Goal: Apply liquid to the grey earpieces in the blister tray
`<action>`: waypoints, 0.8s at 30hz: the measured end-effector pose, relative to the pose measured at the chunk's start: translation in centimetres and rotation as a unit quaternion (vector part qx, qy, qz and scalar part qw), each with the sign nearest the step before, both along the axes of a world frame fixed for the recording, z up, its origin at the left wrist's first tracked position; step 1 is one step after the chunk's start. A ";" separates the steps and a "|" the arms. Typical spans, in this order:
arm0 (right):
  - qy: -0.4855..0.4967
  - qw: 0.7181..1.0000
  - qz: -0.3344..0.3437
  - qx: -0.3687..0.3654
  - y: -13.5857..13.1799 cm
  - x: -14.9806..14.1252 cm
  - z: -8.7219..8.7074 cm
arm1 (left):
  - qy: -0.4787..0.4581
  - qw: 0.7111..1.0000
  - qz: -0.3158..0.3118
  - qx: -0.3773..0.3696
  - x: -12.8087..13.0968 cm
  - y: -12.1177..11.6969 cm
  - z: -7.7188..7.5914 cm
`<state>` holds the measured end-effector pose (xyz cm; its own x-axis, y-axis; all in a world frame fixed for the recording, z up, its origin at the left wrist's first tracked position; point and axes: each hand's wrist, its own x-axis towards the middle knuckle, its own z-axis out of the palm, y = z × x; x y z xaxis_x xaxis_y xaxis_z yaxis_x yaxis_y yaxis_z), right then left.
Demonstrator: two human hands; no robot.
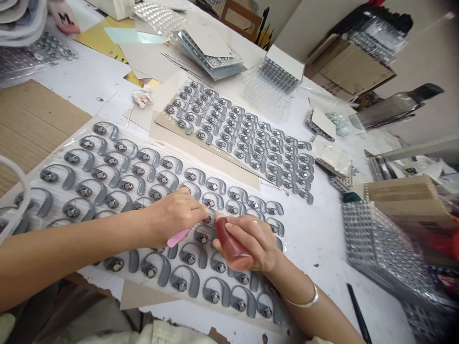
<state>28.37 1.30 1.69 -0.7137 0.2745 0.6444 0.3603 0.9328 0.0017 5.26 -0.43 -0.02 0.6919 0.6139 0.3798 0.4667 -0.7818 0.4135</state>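
Observation:
My left hand grips a pink-handled stick, and its fine tip reaches a grey ear-hook piece with a metal centre. My right hand holds a translucent red squeeze bottle, its narrow end close to another grey piece. Both hands are over a large clear blister sheet filled with rows of these pieces. Part of the sheet lies hidden under my hands and forearms. A second blister sheet of smaller-looking pieces rests on a beige card behind it.
A stacked pile of blister trays stands at the right, next to a cardboard box. A black pen lies near my right arm. A cardboard sheet covers the left table area, and more trays and papers crowd the back.

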 end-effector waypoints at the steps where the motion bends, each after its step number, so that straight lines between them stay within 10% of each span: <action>1: 0.000 1.000 0.001 -0.001 0.0 0.0 0.0 | 0.000 1.000 0.000 0.000 0.0 0.0 0.0; 24: 0.030 0.999 -0.020 -0.027 -0.1 -0.1 -0.1 | -0.024 0.999 -0.002 -0.043 -0.3 0.2 -0.4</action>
